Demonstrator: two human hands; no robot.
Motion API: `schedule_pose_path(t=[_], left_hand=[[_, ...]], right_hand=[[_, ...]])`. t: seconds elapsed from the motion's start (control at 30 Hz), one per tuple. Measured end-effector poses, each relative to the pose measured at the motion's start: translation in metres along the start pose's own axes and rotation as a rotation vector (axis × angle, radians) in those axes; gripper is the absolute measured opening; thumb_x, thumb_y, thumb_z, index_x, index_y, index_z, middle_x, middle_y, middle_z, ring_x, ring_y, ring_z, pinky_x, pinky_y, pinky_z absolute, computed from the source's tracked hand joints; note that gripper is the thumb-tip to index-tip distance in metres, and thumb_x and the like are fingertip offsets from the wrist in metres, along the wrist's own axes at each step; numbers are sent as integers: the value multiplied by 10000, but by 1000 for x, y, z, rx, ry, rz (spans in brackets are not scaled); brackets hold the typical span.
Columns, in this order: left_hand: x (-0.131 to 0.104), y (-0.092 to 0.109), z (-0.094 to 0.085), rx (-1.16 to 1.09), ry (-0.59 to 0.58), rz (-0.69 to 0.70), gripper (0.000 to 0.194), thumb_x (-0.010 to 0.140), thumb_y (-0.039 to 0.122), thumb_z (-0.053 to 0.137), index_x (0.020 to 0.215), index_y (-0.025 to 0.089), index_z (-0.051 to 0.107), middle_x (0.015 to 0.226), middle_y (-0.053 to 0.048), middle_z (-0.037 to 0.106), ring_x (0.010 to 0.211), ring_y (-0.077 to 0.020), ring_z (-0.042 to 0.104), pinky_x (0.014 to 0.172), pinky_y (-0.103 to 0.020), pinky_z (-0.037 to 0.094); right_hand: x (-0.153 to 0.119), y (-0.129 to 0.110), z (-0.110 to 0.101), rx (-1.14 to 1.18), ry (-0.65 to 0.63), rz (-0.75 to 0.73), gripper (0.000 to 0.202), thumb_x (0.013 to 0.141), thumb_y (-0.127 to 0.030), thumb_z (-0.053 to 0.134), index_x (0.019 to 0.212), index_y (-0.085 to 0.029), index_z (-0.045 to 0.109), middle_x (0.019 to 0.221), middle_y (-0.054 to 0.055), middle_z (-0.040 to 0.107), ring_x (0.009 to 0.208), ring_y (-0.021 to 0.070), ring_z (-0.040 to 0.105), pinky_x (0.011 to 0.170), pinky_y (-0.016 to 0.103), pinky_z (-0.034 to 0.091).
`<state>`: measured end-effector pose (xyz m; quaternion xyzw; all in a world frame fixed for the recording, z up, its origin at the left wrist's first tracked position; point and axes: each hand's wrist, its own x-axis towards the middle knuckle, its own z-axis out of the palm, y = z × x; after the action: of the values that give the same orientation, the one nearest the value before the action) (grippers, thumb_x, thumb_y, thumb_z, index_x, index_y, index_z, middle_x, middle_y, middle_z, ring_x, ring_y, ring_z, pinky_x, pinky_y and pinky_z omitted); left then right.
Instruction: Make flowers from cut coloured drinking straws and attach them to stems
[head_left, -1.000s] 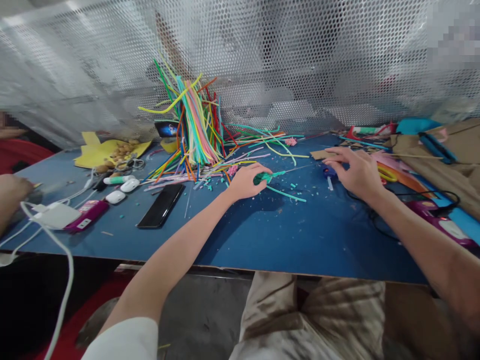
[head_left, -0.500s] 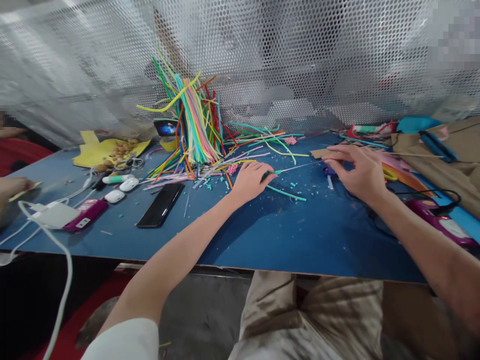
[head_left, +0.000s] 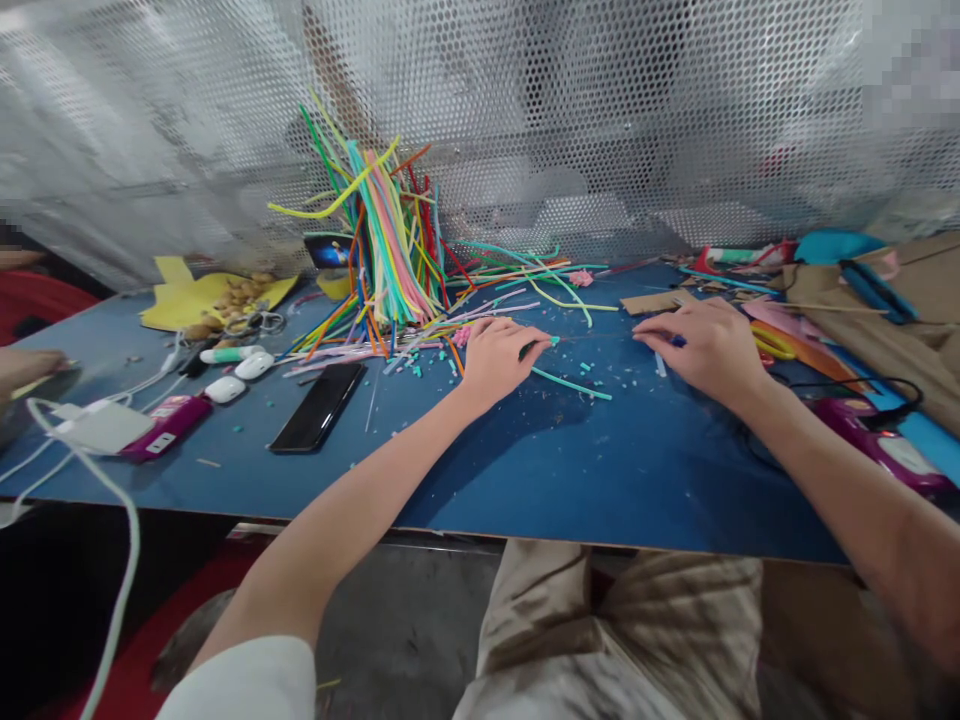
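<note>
My left hand (head_left: 501, 358) is closed in a pinch on a small teal piece (head_left: 555, 341) that pokes out past the fingertips. From that piece a thin, faint strand (head_left: 596, 339) stretches across to my right hand (head_left: 709, 345), whose thumb and forefinger are pinched at its other end. Whether the strand is thread or wire cannot be made out. A dark blue object (head_left: 679, 341) shows partly behind my right fingers. Below my left fingertips lies a teal pipe-cleaner-like stick (head_left: 574, 384). Teal crumbs (head_left: 587, 367) are scattered between the hands.
A tall bundle of coloured sticks (head_left: 390, 240) stands behind my left hand. Left of it lie a black phone (head_left: 318, 408), white earbuds (head_left: 225, 390) and a purple power strip (head_left: 166, 427). Yellow-handled scissors (head_left: 774, 341) and brown cardboard (head_left: 660, 303) lie rightward. A co-worker's hand (head_left: 30, 370) is at far left.
My right hand has moved slightly down and left, its fingertips now lower and nearer my left hand. The left hand holds nearly the same place, the teal piece still pinched.
</note>
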<state>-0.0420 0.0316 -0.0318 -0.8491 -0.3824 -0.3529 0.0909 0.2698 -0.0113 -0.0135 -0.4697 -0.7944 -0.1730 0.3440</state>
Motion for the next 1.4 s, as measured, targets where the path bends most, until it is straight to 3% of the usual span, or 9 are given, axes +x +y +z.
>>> schedule_pose_path(t=[0.27, 0.43, 0.67, 1.07, 1.23, 1.4], left_hand=[[1, -9, 5, 17, -3, -39, 225, 976, 454, 544, 976, 336, 735, 970, 29, 774, 976, -216, 652, 977, -454, 369], [2, -11, 3, 52, 13, -39, 215, 976, 446, 543, 973, 340, 731, 959, 22, 770, 982, -223, 645, 1001, -479, 350], [2, -13, 1, 36, -8, -21, 220, 979, 440, 533, 995, 344, 730, 971, 15, 768, 993, -229, 637, 1026, -495, 338], [2, 3, -5, 59, -178, 187, 338, 983, 222, 449, 1256, 276, 640, 1076, -37, 719, 1030, -209, 629, 1011, -407, 391], [1, 5, -3, 43, -168, 179, 301, 998, 335, 476, 1235, 278, 653, 1060, -38, 711, 986, -201, 646, 959, -388, 416], [2, 1, 0, 59, -111, 181, 280, 1029, 374, 447, 1174, 316, 679, 1008, -5, 722, 930, -169, 664, 862, -352, 427]], right_hand=[[1, -19, -6, 60, 5, -4, 170, 941, -384, 607, 977, -312, 756, 858, 19, 750, 816, 221, 687, 842, 405, 499], [1, -16, -4, 155, 1, 53, 137, 905, -401, 662, 956, -325, 764, 794, 7, 734, 781, 214, 679, 823, 395, 515], [0, -7, -1, 173, -33, 57, 151, 920, -353, 638, 1014, -325, 752, 888, 12, 749, 847, 216, 682, 842, 392, 523], [0, -8, -1, 228, 0, 39, 144, 934, -319, 624, 1018, -312, 740, 994, -10, 775, 931, 218, 716, 864, 384, 543], [1, -12, -3, 240, 45, 50, 128, 928, -319, 629, 985, -305, 742, 969, -14, 776, 901, 205, 717, 845, 365, 547], [0, -11, -2, 191, 1, 7, 144, 926, -331, 620, 984, -285, 744, 872, 11, 755, 829, 205, 697, 837, 373, 530]])
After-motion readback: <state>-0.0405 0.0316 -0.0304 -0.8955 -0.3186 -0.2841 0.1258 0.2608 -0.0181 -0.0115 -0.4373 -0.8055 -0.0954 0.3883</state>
